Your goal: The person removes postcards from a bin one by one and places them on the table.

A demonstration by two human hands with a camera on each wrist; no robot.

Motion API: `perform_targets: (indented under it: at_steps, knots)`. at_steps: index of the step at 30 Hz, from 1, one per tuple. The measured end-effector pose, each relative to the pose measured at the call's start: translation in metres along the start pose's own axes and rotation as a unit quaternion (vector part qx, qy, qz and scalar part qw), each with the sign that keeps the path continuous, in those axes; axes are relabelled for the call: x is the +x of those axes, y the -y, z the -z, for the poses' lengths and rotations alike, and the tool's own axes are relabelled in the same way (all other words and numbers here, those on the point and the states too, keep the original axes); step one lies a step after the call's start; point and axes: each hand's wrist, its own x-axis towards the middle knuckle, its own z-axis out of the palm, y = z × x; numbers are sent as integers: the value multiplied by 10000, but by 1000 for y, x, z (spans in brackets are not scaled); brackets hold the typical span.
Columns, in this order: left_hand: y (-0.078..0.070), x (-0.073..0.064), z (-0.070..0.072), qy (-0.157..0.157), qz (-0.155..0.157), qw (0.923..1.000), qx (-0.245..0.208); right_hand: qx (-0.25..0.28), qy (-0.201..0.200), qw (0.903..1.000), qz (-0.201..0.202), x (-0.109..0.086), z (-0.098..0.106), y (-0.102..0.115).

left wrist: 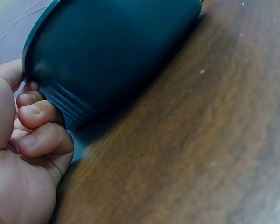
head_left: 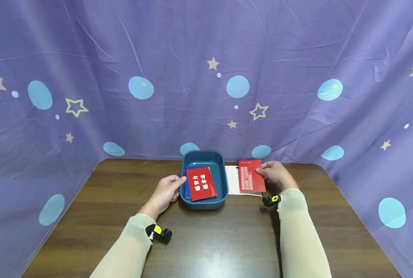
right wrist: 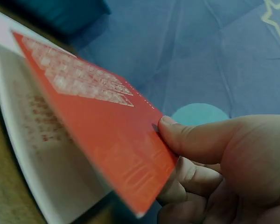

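Note:
My left hand (head_left: 165,192) grips the left rim of a dark blue plastic bin (head_left: 201,205), thumb over the edge and fingers curled against the outer wall in the left wrist view. Inside the bin lies a red card (head_left: 202,183) with large white characters, over a blue one (head_left: 187,190) that shows at its left edge. My right hand (head_left: 277,173) pinches a second red card (right wrist: 107,121), printed with a grid of white characters, by its right edge. That card is tilted above a white sheet (head_left: 232,181), covering much of it in the head view.
The bin and the white sheet sit side by side on a brown wooden table (head_left: 116,200), near its far edge. A purple curtain (head_left: 192,46) with stars and blue spots hangs behind and around the table. Each wrist wears a black strap-on camera (head_left: 159,233).

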Motion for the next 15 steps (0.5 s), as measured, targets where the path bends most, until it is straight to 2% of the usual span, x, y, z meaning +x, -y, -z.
perform_targets:
  at_steps: [7, 13, 15]
  knots:
    - [1, 0, 2, -5, 15, 10000, -35, -777, -208, 9967, 65, 5, -10, -5]
    - [1, 0, 2, 25, 8, 10000, -69, -1386, -426, 9893, 167, 5, -13, -5]
    - [2, 0, 2, 48, 36, 9999, -80, -1628, -464, 9854, 180, 11, -12, -9]
